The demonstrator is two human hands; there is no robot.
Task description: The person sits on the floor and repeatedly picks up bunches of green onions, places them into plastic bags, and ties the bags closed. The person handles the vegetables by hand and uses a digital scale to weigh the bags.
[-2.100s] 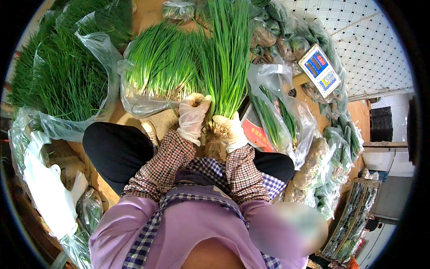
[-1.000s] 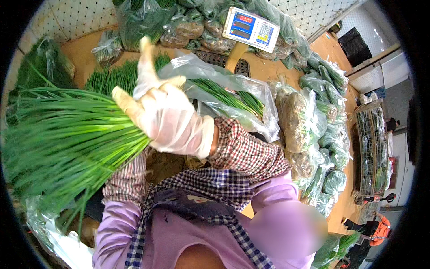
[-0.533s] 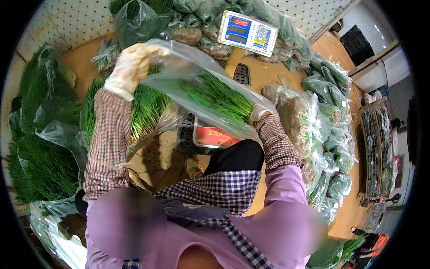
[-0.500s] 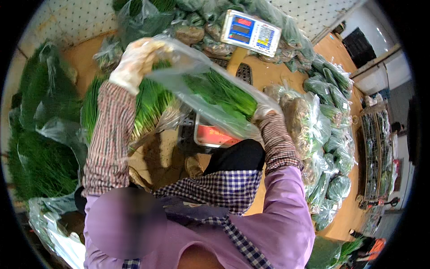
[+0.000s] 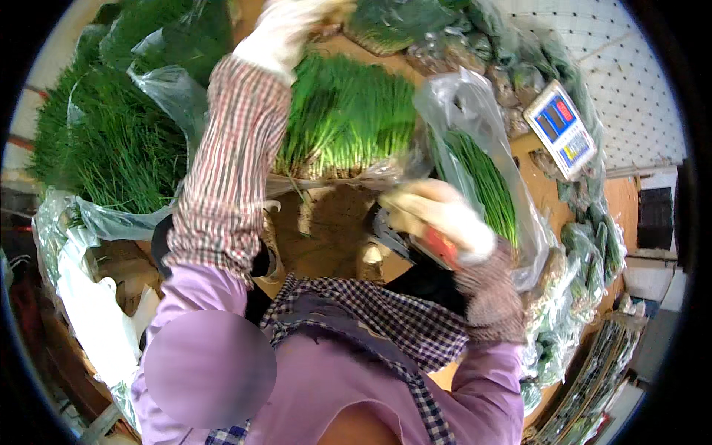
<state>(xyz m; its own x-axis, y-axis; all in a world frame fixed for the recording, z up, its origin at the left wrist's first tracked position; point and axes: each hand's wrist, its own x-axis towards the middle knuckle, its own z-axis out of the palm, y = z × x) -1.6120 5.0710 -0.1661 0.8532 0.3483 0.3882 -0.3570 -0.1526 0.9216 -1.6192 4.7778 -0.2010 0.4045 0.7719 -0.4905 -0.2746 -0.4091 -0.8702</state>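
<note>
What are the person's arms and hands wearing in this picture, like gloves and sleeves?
Both hands wear thin, pale see-through gloves: the left hand and the right hand. Each forearm is covered by a red-and-white checked sleeve with a gathered cuff. Above the checked cloth, the upper arms are in plain lilac fabric.

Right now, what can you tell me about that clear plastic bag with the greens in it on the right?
The clear plastic bag is thin, crinkled and glossy, and stands open with its mouth upward. Inside lies a bundle of long, thin green stalks, slanting down to the right. The gloved right hand is against its lower left side, though motion blur hides the exact grip. The gloved left hand is raised well above it, apart from it.
</note>
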